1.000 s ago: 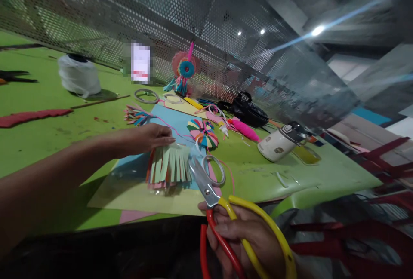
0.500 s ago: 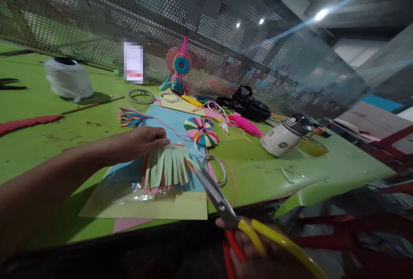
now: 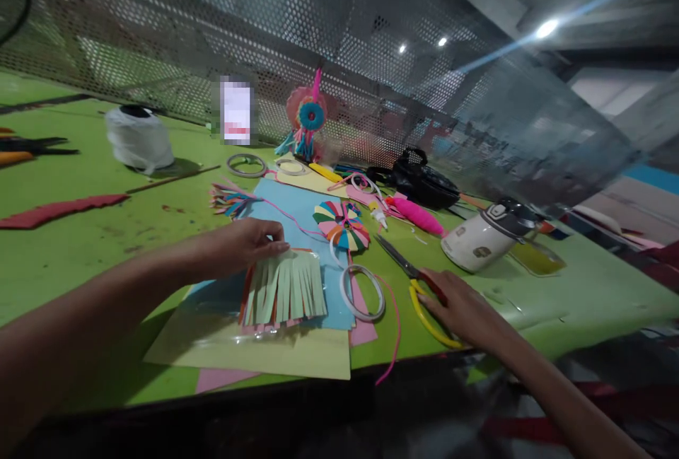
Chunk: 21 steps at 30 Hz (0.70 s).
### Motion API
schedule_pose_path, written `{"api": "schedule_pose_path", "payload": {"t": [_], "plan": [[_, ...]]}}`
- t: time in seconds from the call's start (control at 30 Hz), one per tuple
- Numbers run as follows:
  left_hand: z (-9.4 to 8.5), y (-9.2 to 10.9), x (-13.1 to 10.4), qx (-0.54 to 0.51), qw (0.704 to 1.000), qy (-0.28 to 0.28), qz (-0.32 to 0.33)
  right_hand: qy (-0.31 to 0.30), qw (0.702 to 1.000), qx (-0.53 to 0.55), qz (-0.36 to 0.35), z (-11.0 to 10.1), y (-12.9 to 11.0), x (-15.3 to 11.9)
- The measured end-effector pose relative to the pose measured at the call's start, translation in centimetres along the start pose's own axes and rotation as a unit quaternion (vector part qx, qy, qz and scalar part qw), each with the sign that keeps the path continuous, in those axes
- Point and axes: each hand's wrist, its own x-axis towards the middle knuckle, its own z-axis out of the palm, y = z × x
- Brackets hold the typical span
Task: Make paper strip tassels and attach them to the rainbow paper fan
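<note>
My left hand (image 3: 259, 243) pinches the top edge of a layered paper fringe (image 3: 286, 289), pale green on top with orange and pink beneath. The fringe's cut strips hang toward me over blue and yellow sheets (image 3: 318, 353). To the right, my right hand (image 3: 445, 300) is closed on the handles of the scissors (image 3: 403, 261), which lie at the table with blades pointing away to the left. A white tape roll (image 3: 362, 293) sits between the fringe and the scissors. Beyond it is a striped multicolour paper rosette (image 3: 342, 224).
A white thread spool (image 3: 138, 139) and a red paper strip (image 3: 64, 210) are at the left. Farther back stand a decorated hanging (image 3: 311, 116) and a black bag (image 3: 424, 179). A white jug (image 3: 480, 236) stands right of a pink yarn bundle (image 3: 416, 214).
My right hand has moved up and away from the fringe with the scissors, which came down on the table right of the tape roll; their blades look closed. My left hand still holds the fringe.
</note>
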Motion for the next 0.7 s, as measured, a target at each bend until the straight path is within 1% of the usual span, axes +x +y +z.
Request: {"api": "schedule_pose_path", "payload": {"t": [0.07,0.13,0.17,0.2,0.27,0.3,0.33,0.4,0.47,0.53,0.63,0.7], "plan": [[-0.1,0.2,0.0,0.001,1.0,-0.004,-0.01,0.017,0.998,-0.008,-0.054,-1.4,-1.3,0.6],[-0.2,0.7,0.0,0.007,0.999,0.0,-0.035,0.071,0.991,0.03,-0.11,-3.1,-4.0,2.0],[-0.2,0.9,0.0,0.013,0.999,0.008,-0.052,0.081,0.983,0.066,-0.148,-3.8,-5.6,3.0],[-0.2,1.2,0.0,0.021,0.997,0.015,-0.068,0.066,0.972,0.101,-0.201,-4.2,-7.3,4.2],[0.1,1.7,0.0,0.04,0.994,0.033,-0.092,0.043,0.94,0.141,-0.308,-4.2,-10.3,6.6],[0.3,1.8,-0.1,0.047,0.994,0.04,-0.094,0.035,0.927,0.146,-0.344,-3.8,-11.4,7.6],[0.5,1.9,-0.1,0.053,0.993,0.045,-0.093,0.028,0.92,0.144,-0.365,-3.3,-12.2,8.5],[0.9,2.0,-0.1,0.065,0.993,0.053,-0.083,0.02,0.915,0.121,-0.385,-1.9,-12.7,9.7],[1.1,2.0,0.0,0.084,0.992,0.057,-0.079,0.022,0.919,0.097,-0.382,-0.7,-12.2,10.0],[1.1,2.1,0.2,0.128,0.986,0.057,-0.087,0.028,0.925,0.086,-0.37,0.1,-11.3,9.9],[0.9,2.5,0.6,0.22,0.969,0.047,-0.101,0.032,0.926,0.11,-0.361,0.4,-10.4,9.6],[0.8,2.7,0.6,0.258,0.96,0.033,-0.105,0.04,0.921,0.142,-0.362,0.0,-10.4,9.5]]}}
